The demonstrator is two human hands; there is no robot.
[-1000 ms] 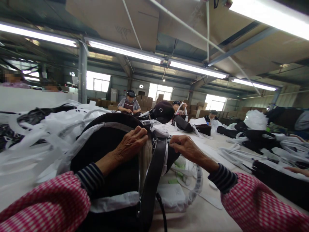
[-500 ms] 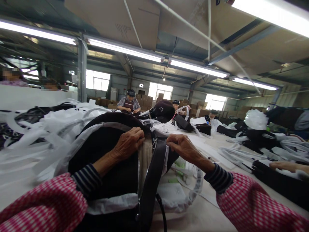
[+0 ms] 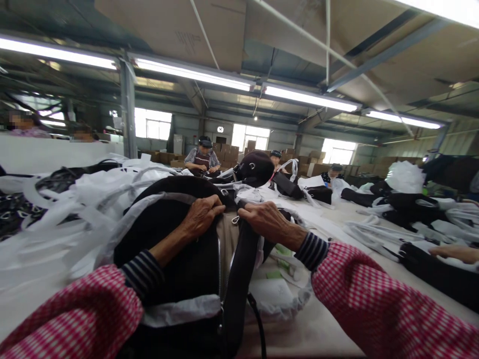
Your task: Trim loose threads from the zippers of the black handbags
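In front of me a black bag lies on the table, its zipper undone so that a beige lining shows in the gap. My left hand is closed on the edge at the left of the opening, near its far end. On the opposite side, my right hand pinches the black edge beside a small metal ring. White tissue wrapping covers a handle and the strap around the bag. A thin black strap hangs down at the near right.
Loose white wrapping is heaped to the left. Black bags and wrapped straps lie along the right of the table. Another person's hand rests on a black bag at the right edge. Several people sit farther back.
My right hand has moved left, from the bag's outer right side to the edge of the zipper opening. The left hand stays at its edge.
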